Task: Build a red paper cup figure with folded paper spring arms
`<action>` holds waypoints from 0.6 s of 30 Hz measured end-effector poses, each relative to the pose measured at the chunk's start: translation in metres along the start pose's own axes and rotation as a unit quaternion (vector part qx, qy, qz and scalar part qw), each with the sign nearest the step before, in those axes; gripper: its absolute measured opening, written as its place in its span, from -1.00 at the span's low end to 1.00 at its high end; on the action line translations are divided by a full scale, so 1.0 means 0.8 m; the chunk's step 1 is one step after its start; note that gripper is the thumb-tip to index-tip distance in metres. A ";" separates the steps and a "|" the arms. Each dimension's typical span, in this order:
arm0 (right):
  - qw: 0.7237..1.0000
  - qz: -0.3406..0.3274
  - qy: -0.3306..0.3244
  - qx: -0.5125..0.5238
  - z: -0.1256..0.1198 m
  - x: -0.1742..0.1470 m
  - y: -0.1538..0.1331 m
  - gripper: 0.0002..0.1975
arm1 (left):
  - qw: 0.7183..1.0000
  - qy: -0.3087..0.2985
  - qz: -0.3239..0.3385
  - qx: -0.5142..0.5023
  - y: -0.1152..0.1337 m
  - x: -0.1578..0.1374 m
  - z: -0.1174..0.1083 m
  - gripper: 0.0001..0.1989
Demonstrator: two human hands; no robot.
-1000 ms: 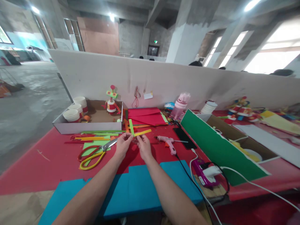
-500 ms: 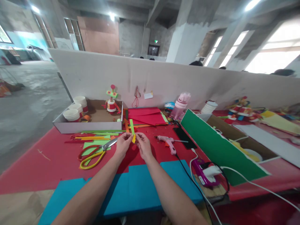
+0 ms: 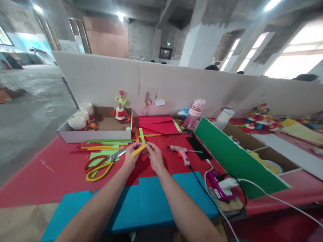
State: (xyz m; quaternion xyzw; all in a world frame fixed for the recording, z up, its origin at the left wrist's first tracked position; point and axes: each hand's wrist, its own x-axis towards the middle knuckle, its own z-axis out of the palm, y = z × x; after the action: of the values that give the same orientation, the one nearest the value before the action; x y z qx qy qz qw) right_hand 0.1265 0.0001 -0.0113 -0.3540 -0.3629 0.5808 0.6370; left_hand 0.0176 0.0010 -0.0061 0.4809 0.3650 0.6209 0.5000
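Fingers: both strips pinched at their meeting corner by left hand (image 3: 131,156) and right hand (image 3: 154,156)
Strips: lime-green paper strip (image 3: 142,135) pointed away beyond the fingertips, yellow paper strip (image 3: 138,150) slanted over the left fingers
Progress: corner made, long tails left unfolded, so pretty early by the look of it; whether it's glued can't be told
Scissors (image 3: 102,167): laid just left of the fingers
Glue gun (image 3: 181,153): set down to their right, not being held
Paper-cup figure (image 3: 120,113): stood well beyond them, leftward
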 end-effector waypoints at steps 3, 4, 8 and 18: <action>1.000 0.005 0.003 -0.008 0.000 0.000 0.000 -0.68 | 1.000 0.005 -0.016 -0.005 0.002 0.000 0.000 -0.76; 1.000 0.005 0.004 -0.009 0.000 0.000 0.000 -0.69 | 1.000 0.007 -0.024 -0.009 0.004 0.000 0.001 -0.76; 1.000 -0.004 0.010 -0.009 0.000 -0.001 0.001 -0.71 | 0.998 0.009 -0.062 -0.024 0.007 0.001 0.002 -0.75; 1.000 -0.012 -0.017 -0.004 -0.002 0.000 0.004 -0.74 | 0.997 0.000 -0.072 -0.015 0.001 0.000 0.001 -0.74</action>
State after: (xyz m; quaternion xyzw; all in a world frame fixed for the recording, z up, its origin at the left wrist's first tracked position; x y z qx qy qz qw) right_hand 0.1266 0.0005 -0.0149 -0.3421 -0.3800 0.5777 0.6363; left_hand 0.0180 0.0006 -0.0050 0.4458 0.3893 0.5885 0.5508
